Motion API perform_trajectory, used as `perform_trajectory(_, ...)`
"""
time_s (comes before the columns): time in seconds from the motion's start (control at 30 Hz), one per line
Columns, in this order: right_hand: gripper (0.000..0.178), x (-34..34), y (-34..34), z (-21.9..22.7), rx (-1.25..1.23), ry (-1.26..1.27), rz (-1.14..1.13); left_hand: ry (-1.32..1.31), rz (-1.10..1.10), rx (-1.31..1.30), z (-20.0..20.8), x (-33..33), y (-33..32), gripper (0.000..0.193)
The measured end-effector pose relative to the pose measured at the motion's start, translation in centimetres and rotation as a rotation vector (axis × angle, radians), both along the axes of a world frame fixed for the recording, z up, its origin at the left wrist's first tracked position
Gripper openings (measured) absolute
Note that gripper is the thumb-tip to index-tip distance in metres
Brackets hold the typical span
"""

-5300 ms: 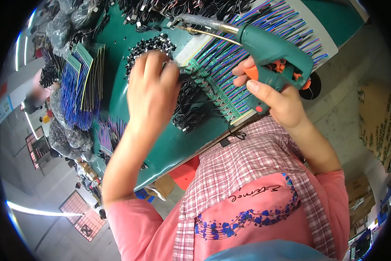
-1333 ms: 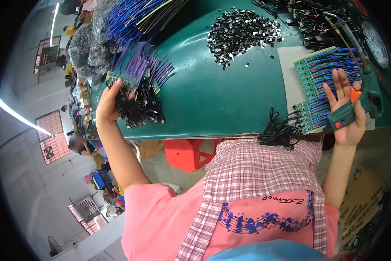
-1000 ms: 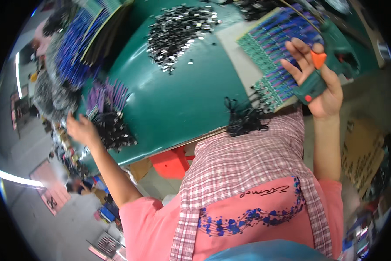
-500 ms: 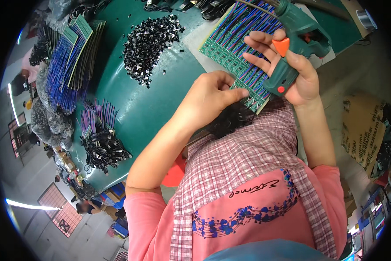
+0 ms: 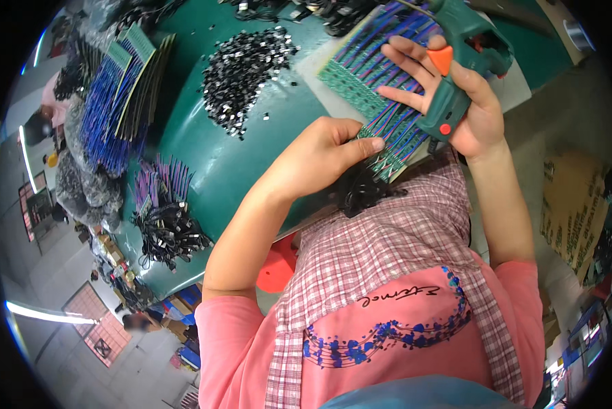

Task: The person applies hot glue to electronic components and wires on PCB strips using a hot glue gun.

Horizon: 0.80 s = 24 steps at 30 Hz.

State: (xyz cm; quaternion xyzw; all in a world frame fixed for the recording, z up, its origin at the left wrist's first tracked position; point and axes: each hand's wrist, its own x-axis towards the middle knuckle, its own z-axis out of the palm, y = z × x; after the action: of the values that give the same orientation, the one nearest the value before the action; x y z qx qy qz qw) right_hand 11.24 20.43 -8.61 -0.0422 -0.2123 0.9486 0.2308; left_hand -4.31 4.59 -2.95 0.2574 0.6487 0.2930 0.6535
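Note:
My left hand (image 5: pixel 330 153) is closed in a pinch, thumb and forefinger on thin wires at the near left edge of a green circuit board panel (image 5: pixel 350 85). Rows of blue and red wires run across the panel. My right hand (image 5: pixel 473 112) holds a green glue gun (image 5: pixel 449 105) with an orange trigger (image 5: pixel 441 61) and a red button. Its thumb lies on the handle while the other fingers stretch away from the trigger, over the panel. Black cables (image 5: pixel 364 191) hang at the panel's near edge, by my apron.
A heap of small black connectors (image 5: pixel 241 78) lies on the green table (image 5: pixel 265 160). Wired panels (image 5: pixel 118 102) stand stacked at the far left, with bundled black cables (image 5: pixel 170 232) nearer. A cardboard box (image 5: pixel 572 211) stands at right; a solder-like wire spool (image 5: pixel 577 34) is far right.
The view has shifted slightly, moving the table items a little rightward. My left hand still pinches at the panel's edge, where more wires now show. The glue gun stays in my right hand.

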Motion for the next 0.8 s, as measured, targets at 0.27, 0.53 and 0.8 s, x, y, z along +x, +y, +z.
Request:
perform_trajectory(0.27, 0.031, 4.9, 2.1, 0.1, -0.004, 0.06, -0.014, 0.674, 0.965, 0.087, 12.0, -10.2, -16.3, 0.035)
perform_trajectory(0.53, 0.038, 4.6, 1.0, -0.6, 0.023, 0.054, -0.044, 1.625, 0.094, -0.551, 2.3, -21.7, -31.8, 0.049)
perform_trajectory(0.8, 0.04, 8.2, -0.4, 0.6, 0.128, -0.125, -0.09, 1.677, 0.193, 0.349, 2.2, -8.2, -9.6, 0.03)
